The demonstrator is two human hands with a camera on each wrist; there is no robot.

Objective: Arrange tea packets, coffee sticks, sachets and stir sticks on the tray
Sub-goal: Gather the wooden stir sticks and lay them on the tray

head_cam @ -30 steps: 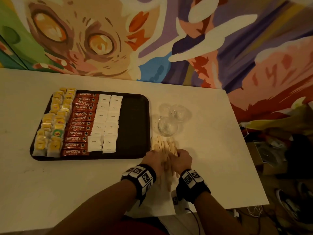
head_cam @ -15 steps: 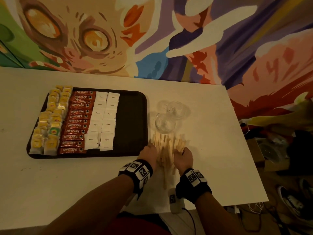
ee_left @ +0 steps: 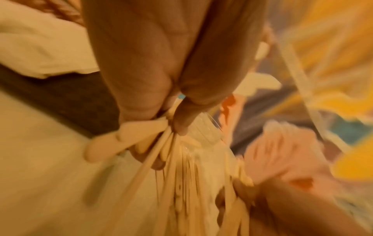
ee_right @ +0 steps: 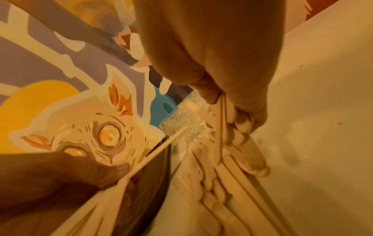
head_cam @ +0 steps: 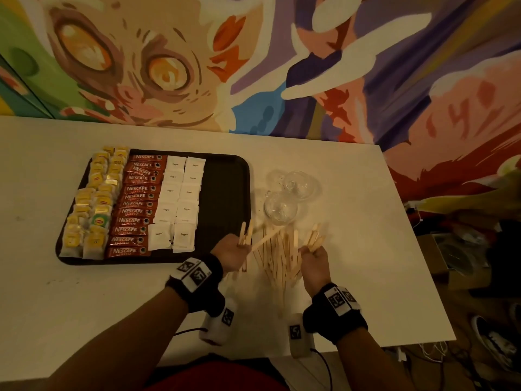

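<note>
While both hands point(head_cam: 231, 251) grip flat wooden stir sticks point(head_cam: 277, 256), black tray point(head_cam: 225, 193) beside

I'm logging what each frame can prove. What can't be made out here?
- Stir sticks: count unreadable; they overlap, and the left wrist view is motion-blurred.
- Left hand fingers: head view shows only its back.
- Tea packets: print too small in head view.
- Glasses: contents unclear, transparent and dim.
</note>
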